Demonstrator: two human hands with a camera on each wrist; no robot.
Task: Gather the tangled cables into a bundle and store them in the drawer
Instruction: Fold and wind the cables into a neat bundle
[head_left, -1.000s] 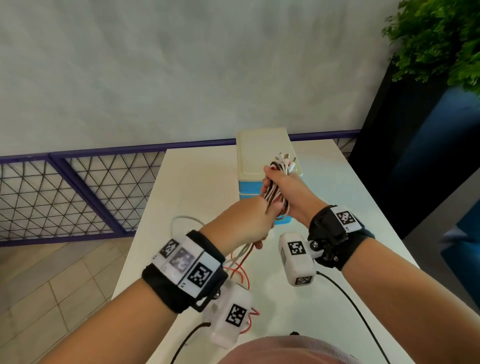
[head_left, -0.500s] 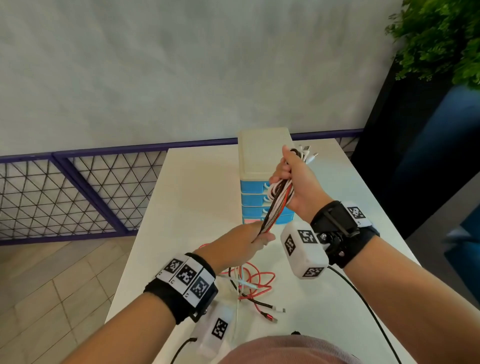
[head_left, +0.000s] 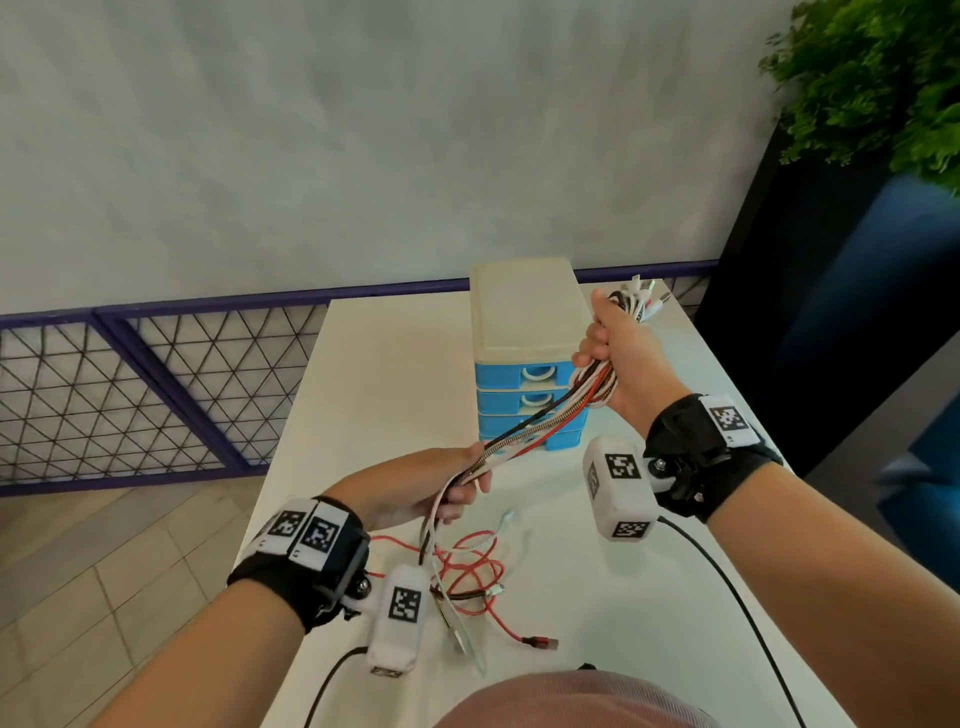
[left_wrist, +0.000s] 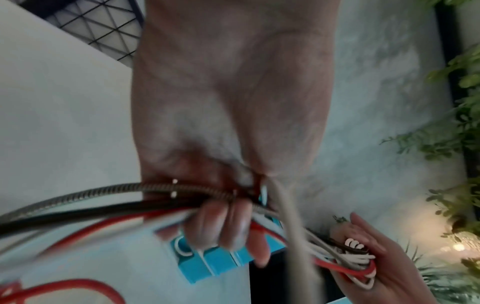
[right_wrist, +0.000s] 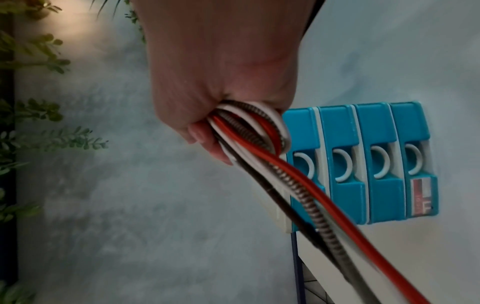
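Right hand (head_left: 626, 358) clenched round the gathered end of the cables (head_left: 540, 426), raised just right of the drawer unit (head_left: 524, 332); plug ends stick out above the fist. Left hand (head_left: 415, 488) curled round the same strands lower down, in front of the drawer unit. Loose red and white lengths trail onto the table (head_left: 374, 374) nearer the person. All four blue drawers closed

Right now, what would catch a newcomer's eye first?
The cable bundle, stretched taut between the raised right hand and the lower left hand, in front of the blue drawer unit. Below, loose red and white cable ends lie tangled on the white table.
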